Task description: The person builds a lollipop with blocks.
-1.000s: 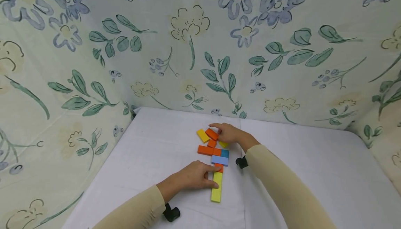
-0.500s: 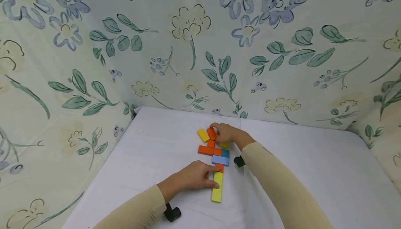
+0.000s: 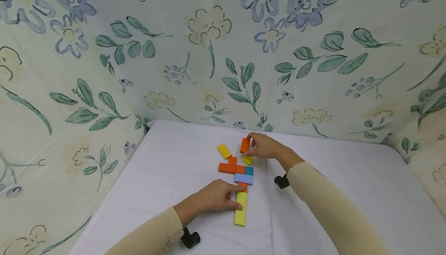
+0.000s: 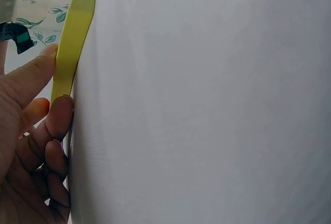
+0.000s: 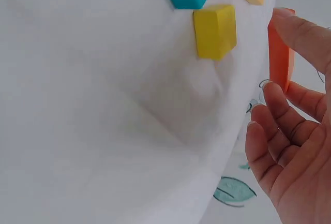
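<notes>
My right hand holds an orange wooden block pinched between thumb and fingertips, lifted above the far part of the table. A short yellow block lies just under that hand. My left hand rests beside a column of blocks, its index finger on a small orange block and its thumb on a long yellow block. The left wrist view shows the thumb against the face of the long yellow block, with other fingers bent below. In the right wrist view the held orange block stands on end.
Beyond the left hand lie a light blue block, a teal block, a long orange block and small orange blocks, set edge to edge. A yellow-orange block lies apart. Flowered cloth surrounds the white-covered table.
My right hand first turned the orange block beside the small orange one, then picked it up and moved it right, away from the other blocks. My left hand stays in place.
</notes>
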